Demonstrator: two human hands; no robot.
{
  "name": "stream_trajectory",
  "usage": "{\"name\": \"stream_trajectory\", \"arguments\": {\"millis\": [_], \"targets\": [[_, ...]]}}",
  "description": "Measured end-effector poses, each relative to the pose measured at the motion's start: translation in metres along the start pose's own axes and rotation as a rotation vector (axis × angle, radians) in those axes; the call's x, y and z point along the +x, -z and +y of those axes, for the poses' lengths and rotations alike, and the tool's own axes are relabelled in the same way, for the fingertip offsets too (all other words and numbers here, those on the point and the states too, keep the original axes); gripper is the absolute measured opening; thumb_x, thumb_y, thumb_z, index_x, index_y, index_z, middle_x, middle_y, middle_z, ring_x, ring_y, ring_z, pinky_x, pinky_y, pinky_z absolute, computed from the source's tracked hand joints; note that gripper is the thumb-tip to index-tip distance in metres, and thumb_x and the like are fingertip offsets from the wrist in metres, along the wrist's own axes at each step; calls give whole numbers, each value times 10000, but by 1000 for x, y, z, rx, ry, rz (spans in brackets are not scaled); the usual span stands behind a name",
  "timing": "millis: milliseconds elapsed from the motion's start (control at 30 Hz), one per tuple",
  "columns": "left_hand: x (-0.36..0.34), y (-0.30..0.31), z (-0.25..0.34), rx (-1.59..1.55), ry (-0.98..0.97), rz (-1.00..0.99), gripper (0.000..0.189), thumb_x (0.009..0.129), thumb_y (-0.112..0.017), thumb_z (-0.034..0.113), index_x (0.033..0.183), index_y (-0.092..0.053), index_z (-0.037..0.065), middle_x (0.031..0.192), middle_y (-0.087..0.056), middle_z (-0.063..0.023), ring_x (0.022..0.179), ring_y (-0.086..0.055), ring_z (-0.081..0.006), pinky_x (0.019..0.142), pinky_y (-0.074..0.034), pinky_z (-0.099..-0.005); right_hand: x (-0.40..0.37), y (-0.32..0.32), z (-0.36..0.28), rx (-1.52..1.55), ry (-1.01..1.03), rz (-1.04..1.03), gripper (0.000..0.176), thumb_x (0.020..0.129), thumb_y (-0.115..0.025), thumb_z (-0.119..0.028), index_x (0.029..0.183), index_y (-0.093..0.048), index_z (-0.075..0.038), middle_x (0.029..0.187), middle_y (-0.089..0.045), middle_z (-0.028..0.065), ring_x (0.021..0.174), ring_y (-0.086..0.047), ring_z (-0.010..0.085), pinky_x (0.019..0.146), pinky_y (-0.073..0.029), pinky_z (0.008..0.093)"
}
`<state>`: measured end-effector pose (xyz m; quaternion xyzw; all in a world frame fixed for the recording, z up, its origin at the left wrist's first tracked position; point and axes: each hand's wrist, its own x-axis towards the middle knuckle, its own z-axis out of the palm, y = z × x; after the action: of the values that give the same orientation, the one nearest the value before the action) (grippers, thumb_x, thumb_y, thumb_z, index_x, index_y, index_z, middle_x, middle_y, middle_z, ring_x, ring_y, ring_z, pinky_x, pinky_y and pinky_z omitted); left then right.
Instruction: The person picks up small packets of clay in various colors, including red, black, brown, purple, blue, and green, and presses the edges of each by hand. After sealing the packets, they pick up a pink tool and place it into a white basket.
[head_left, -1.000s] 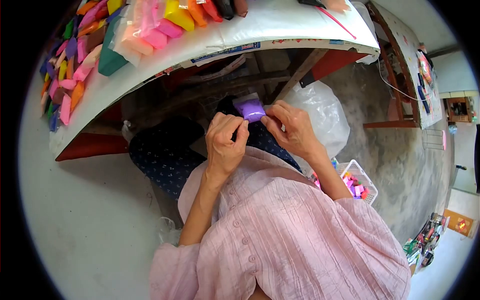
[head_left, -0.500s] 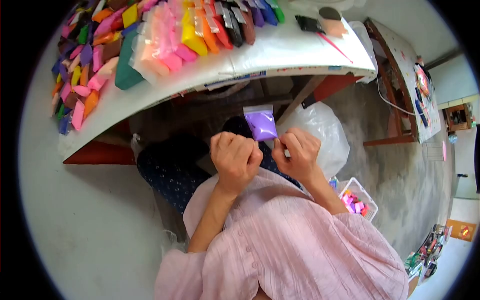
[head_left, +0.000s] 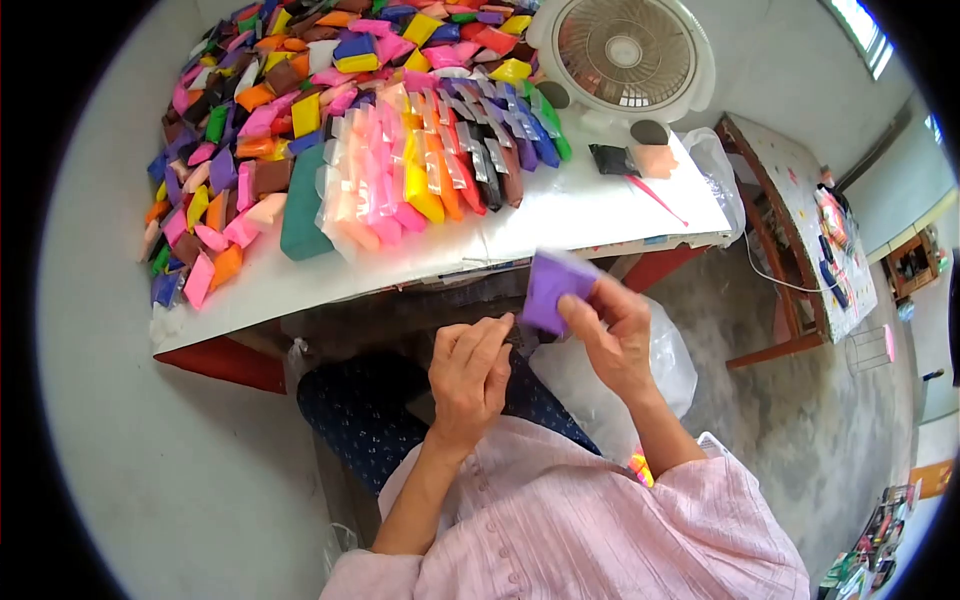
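My right hand (head_left: 618, 335) grips a small purple packet (head_left: 556, 288) by its right side, with the thumb across its face. The packet is tilted and slightly blurred, just off the table's front edge. My left hand (head_left: 468, 382) is apart from the packet, to its lower left, with loosely bent fingers and nothing visible in them. Beyond the hands, rows of bagged colored packets (head_left: 425, 185) lie overlapping on the white table (head_left: 480, 243), beside a dark green block (head_left: 306, 215).
A large heap of loose colored packets (head_left: 265, 120) covers the table's left and back. A fan (head_left: 625, 52) stands at the back right, near a black packet (head_left: 612, 160) and a pink strip (head_left: 658, 198). A clear plastic bag (head_left: 665, 375) lies below my right hand.
My right hand has lifted the purple packet up and to the right, turning it. My left hand has let go of it and loosened its fingers. The view has tilted up, showing the fan.
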<state>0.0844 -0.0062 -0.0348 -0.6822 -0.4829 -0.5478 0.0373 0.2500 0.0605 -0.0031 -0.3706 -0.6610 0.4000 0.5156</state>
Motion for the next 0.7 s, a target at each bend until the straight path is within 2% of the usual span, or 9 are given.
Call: {"name": "stream_trajectory", "arguments": {"millis": [67,100,200,300,433,533,700], "targets": [[-2,-2,0,-6,73,-15,281,790,-609,-63,1062,-657,-14,976,-655,-152,841,-579,-321,765,-476,-383,25,2,-15,-481,349,155,139,815,-690,-71,854,-607,34,654,-520,80,524,-507,176,477,-385,285],[-10,-4,-3,-14,102,-40,289,789,-605,-66,1069,-657,-17,975,-653,-158,847,-581,-326,768,-477,-384,37,1,-12,-600,480,238,143,796,-696,-58,873,-604,19,693,-534,115,529,-542,246,469,-412,332],[-33,-9,-1,-51,189,-115,295,762,-601,-80,1043,-665,-15,971,-644,-163,863,-592,-331,765,-486,-383,69,-7,3,-803,537,329,149,810,-685,-116,858,-584,-17,730,-551,110,562,-590,279,479,-453,361],[-59,-13,1,-94,249,-209,301,741,-607,-80,1025,-669,-7,966,-638,-149,864,-594,-320,753,-495,-383,92,-19,19,-952,558,327,155,825,-657,-148,840,-561,-27,756,-559,120,598,-612,294,495,-476,373],[-91,-14,1,-121,313,-309,248,762,-597,-75,984,-684,-7,971,-650,-152,871,-601,-325,771,-497,-376,104,-35,28,-912,456,230,207,830,-651,-142,986,-602,-16,833,-601,143,607,-611,325,552,-492,415],[-107,-11,-3,-134,352,-361,211,770,-603,-54,955,-691,-2,985,-650,-149,881,-603,-323,776,-502,-379,99,-34,19,-777,456,156,230,824,-637,-147,976,-574,14,910,-570,190,689,-620,358,599,-502,435],[-116,-12,-4,-176,405,-384,203,778,-598,-53,953,-689,-5,976,-653,-141,893,-607,-317,783,-502,-383,99,-28,25,-714,388,134,265,838,-635,-137,1049,-584,15,949,-572,199,706,-616,375,628,-501,449]]}}
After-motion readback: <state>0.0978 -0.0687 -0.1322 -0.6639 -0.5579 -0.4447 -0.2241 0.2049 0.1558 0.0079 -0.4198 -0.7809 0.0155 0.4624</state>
